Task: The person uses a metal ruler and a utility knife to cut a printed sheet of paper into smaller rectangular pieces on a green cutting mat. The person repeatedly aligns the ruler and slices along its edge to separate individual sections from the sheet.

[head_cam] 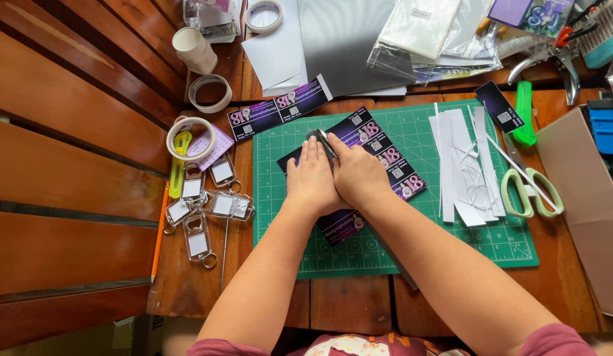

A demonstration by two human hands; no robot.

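Note:
My left hand [311,179] lies flat, fingers together, on a dark printed sheet [379,146] of small purple cards on the green cutting mat [491,240]. My right hand [358,173] sits beside it, closed around a dark-handled craft knife [321,140] held against a metal ruler [393,258] that runs diagonally under both hands toward the table's near edge. The blade itself is hidden by my fingers.
White paper strips [459,165] and green-handled scissors [530,191] lie on the mat's right side. Clear key tags [204,204], tape rolls [191,138], a pencil [159,227] sit left. A cardboard box [583,198] stands right; plastic sleeves, pliers and paper sheets crowd the back.

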